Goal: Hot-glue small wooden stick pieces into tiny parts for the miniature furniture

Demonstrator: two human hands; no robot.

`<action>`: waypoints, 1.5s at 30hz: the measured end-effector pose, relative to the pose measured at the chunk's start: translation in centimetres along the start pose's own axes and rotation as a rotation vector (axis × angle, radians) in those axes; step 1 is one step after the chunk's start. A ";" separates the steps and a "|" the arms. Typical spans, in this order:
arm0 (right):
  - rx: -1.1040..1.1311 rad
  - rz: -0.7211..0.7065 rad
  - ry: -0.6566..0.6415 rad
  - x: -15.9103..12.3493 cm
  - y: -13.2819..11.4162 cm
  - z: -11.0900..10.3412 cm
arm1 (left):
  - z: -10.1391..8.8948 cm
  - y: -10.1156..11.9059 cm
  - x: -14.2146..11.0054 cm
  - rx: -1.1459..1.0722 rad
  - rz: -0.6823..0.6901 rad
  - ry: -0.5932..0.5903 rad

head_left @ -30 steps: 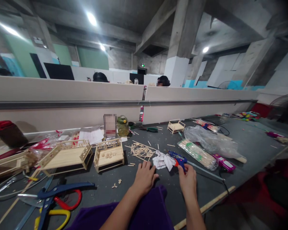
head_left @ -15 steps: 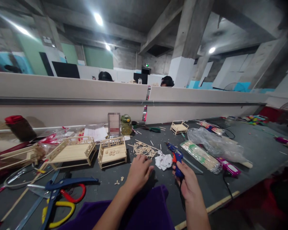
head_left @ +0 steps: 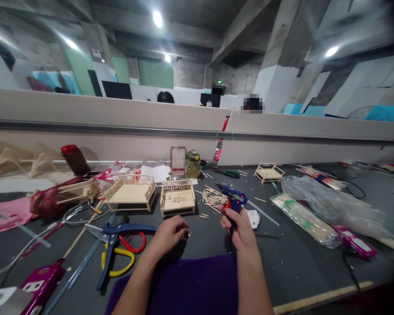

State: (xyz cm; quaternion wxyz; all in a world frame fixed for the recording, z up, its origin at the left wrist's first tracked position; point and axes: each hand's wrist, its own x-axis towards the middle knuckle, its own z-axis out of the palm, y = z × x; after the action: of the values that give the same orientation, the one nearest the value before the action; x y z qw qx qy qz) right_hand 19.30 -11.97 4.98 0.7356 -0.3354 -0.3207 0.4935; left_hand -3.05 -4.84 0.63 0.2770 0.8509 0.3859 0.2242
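My right hand (head_left: 238, 223) is wrapped round the grip of a blue glue gun (head_left: 233, 197), its nozzle pointing up and to the left. A clear glue stick (head_left: 262, 213) sticks out behind it. My left hand (head_left: 170, 236) is closed, fingertips pressed together at a few small wooden pieces (head_left: 185, 235) on the dark table; the fingers partly cover them. Beyond it stands a small wooden bench (head_left: 178, 203) with little pieces on its seat. A heap of short wooden sticks (head_left: 213, 196) lies between the bench and the gun. Crumpled white paper (head_left: 253, 218) shows behind my right hand.
A larger wooden bed frame (head_left: 129, 194) stands left, above blue cutters (head_left: 113, 232) and scissors with red and yellow handles (head_left: 118, 260). A bag of sticks (head_left: 304, 218), plastic wrap (head_left: 331, 201) and a magenta tool (head_left: 356, 240) lie right. Purple cloth (head_left: 193, 284) is in front.
My left hand has gone from beside the stick heap down to the small wooden pieces, and its fingers have closed. The glue gun has lifted and come left. The view has turned left.
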 end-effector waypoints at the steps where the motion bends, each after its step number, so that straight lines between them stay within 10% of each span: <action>1: -0.041 0.009 0.006 0.1 0.8 -0.1 | 0.1 0.0 0.0 0.043 -0.013 -0.030; 8: -0.390 -0.163 0.190 0.3 2.9 0.5 | 0.4 0.6 -0.2 0.171 -0.038 -0.092; 24: -0.498 -0.052 0.033 -0.4 4.2 1.5 | 1.6 1.0 -0.1 0.298 0.005 -0.031; 34: -0.401 -0.048 0.036 -0.4 3.6 1.7 | 0.4 0.6 0.5 -0.139 -0.108 0.218; 45: -0.503 -0.042 0.084 -0.1 3.7 1.2 | 1.4 1.1 0.1 0.163 -0.080 0.012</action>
State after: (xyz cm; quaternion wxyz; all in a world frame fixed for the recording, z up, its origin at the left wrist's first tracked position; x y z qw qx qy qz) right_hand 16.44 -10.79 2.70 0.6517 -0.5214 -0.4094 0.3686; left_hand -1.55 -5.76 0.38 0.2133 0.8531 0.4382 0.1861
